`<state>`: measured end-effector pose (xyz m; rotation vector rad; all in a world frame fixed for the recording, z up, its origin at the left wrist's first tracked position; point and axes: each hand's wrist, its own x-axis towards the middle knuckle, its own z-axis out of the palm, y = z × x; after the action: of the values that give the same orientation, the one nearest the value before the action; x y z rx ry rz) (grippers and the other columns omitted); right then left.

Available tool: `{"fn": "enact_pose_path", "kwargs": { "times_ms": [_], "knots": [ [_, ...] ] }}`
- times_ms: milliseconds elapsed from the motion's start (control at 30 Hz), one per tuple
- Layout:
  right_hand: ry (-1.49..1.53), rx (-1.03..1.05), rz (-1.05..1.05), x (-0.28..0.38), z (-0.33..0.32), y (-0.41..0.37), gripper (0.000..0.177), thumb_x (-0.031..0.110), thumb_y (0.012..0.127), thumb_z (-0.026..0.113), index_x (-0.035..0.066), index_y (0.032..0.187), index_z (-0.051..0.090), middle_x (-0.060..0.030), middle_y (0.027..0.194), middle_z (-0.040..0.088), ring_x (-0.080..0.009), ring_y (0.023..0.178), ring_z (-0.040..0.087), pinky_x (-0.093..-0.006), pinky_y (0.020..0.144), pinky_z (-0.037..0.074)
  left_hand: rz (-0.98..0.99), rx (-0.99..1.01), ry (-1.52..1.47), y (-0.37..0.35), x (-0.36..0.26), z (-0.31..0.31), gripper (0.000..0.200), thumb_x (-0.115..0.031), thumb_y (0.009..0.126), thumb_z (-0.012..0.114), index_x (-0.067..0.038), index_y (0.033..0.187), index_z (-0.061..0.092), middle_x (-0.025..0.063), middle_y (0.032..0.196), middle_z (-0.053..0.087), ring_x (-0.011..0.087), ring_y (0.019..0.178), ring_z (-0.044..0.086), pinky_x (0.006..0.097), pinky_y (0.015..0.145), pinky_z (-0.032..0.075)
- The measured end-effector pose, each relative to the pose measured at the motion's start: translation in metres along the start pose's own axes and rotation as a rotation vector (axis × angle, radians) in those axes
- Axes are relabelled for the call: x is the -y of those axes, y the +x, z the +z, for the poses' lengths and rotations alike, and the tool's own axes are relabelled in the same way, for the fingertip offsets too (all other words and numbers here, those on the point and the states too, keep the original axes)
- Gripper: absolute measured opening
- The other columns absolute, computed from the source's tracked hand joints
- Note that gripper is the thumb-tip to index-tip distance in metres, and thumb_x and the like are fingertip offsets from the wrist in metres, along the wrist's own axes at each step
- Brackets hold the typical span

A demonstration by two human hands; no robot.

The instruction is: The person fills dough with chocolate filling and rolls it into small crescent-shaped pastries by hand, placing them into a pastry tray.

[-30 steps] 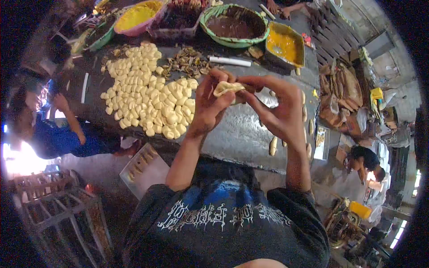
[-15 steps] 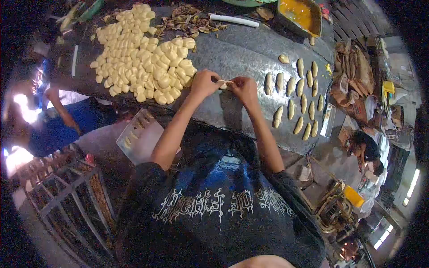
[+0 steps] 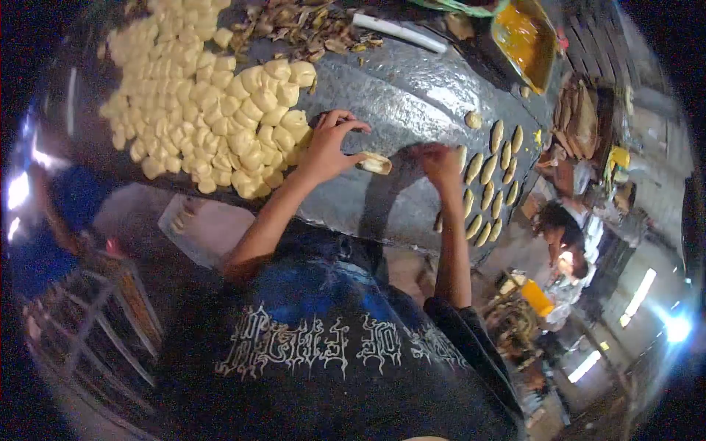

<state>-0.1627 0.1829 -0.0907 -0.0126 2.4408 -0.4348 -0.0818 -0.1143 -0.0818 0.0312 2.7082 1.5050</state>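
Note:
My left hand [image 3: 329,153] is over the dark tabletop beside the dough heap, fingers spread and thumb at the edge of a small dough piece [image 3: 375,163]. That piece lies on the table and has a darker middle; its filling, if any, I cannot name. Off to the right, my right hand [image 3: 443,165] is blurred beside the rows of shaped dough rolls [image 3: 487,170], and its fingers are hard to make out. A large heap of pale dough balls [image 3: 220,110] covers the table's left side.
Brown peel-like scraps [image 3: 294,26] and a white tube [image 3: 399,33] lie at the back. A container of orange-yellow liquid [image 3: 523,44] stands at the back right. Another person [image 3: 562,235] is beyond the table's right side; a metal rack [image 3: 95,316] stands at the lower left.
Both hands were together, pinching the dough piece. Now it lies on the table, my left fingers have spread, and my right hand has moved right to the rolls. The view has shifted too.

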Motion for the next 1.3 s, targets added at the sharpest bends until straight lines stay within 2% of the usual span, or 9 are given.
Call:
{"fn": "enact_pose_path", "kwargs": {
  "times_ms": [67,133,267,400,533,633,800,1100,1300],
  "knots": [
    [-0.173,-0.67,-0.207,0.033,-0.04,0.006,0.045,0.033,0.085,0.078,0.006,0.119,0.068,-0.02,0.116,0.071,-0.0432,0.105,0.066,-0.0488,0.092,0.052,-0.027,0.022,-0.132,0.0,0.007,-0.004,0.047,-0.023,0.077,0.087,-0.017,0.12,0.069,0.0097,0.127,0.06,0.0315,0.119,0.059,0.0425,0.105,0.048],
    [-0.057,-0.627,-0.599,0.078,-0.077,0.047,0.049,0.028,0.087,0.076,0.007,0.129,0.065,-0.0201,0.125,0.068,-0.0425,0.113,0.064,-0.0469,0.099,0.051,-0.063,-0.006,-0.238,0.002,0.009,-0.004,0.041,-0.02,0.081,0.084,-0.015,0.119,0.069,0.0071,0.124,0.064,0.0255,0.107,0.065,0.0386,0.094,0.053],
    [-0.653,-0.816,-0.855,0.128,-0.071,0.133,0.059,0.029,0.096,0.067,0.014,0.149,0.047,-0.0191,0.129,0.065,-0.0402,0.12,0.062,-0.0558,0.105,0.043,-0.044,-0.095,-0.248,-0.006,-0.001,-0.01,0.035,-0.017,0.085,0.079,-0.015,0.119,0.069,0.0051,0.123,0.066,0.0202,0.1,0.066,0.0345,0.084,0.055],
    [-0.672,-0.624,-0.752,0.092,-0.062,0.168,0.049,0.03,0.101,0.058,0.012,0.146,0.047,-0.0229,0.132,0.06,-0.0406,0.109,0.065,-0.0584,0.094,0.048,0.021,-0.295,-0.168,-0.027,-0.004,-0.011,0.033,-0.014,0.089,0.076,-0.012,0.121,0.067,0.007,0.126,0.066,0.0224,0.103,0.066,0.0355,0.088,0.054],
    [-0.295,-0.56,-0.797,0.054,-0.02,0.047,0.042,0.016,0.1,0.057,0.008,0.141,0.053,-0.0238,0.11,0.065,-0.0468,0.081,0.066,-0.052,0.069,0.054,-0.029,-0.501,-0.191,-0.055,-0.02,-0.002,0.032,-0.012,0.094,0.068,-0.006,0.124,0.062,0.0139,0.132,0.061,0.0347,0.115,0.064,0.0422,0.099,0.051],
    [-0.207,-0.375,-0.774,0.038,0.004,-0.05,0.048,0.012,0.097,0.06,0.011,0.144,0.055,-0.0207,0.109,0.065,-0.0416,0.092,0.066,-0.0496,0.079,0.052,0.083,-0.634,0.05,-0.065,-0.03,0.008,0.042,-0.015,0.095,0.066,-0.007,0.136,0.057,0.0152,0.143,0.055,0.0349,0.129,0.056,0.0456,0.109,0.044],
    [-0.226,-0.453,-0.843,0.03,0.044,-0.08,0.059,0.002,0.092,0.059,0.021,0.148,0.055,-0.0129,0.116,0.065,-0.0331,0.104,0.063,-0.0464,0.092,0.046,0.175,-0.398,0.36,-0.062,-0.03,0.043,0.052,-0.024,0.103,0.053,-0.007,0.151,0.045,0.0156,0.161,0.038,0.0344,0.146,0.039,0.0501,0.122,0.029],
    [-0.223,-0.529,-0.645,0.039,0.076,-0.075,0.053,0.03,0.105,0.047,0.025,0.158,0.04,-0.0135,0.165,0.034,-0.0352,0.154,0.027,-0.0605,0.124,0.013,0.19,-0.203,0.556,-0.043,-0.005,0.056,0.057,-0.024,0.106,0.045,0.007,0.153,0.034,0.0217,0.162,0.036,0.035,0.151,0.032,0.0487,0.126,0.023],
    [-0.324,-0.513,-0.559,0.06,0.054,-0.024,0.061,0.04,0.108,0.035,0.01,0.161,0.03,-0.0145,0.169,0.026,-0.0364,0.158,0.015,-0.0637,0.124,0.004,0.202,-0.257,0.558,0.005,0.001,0.043,0.056,-0.023,0.105,0.043,0.008,0.152,0.036,0.0228,0.159,0.039,0.0361,0.15,0.034,0.0488,0.125,0.024]
  ]
}}
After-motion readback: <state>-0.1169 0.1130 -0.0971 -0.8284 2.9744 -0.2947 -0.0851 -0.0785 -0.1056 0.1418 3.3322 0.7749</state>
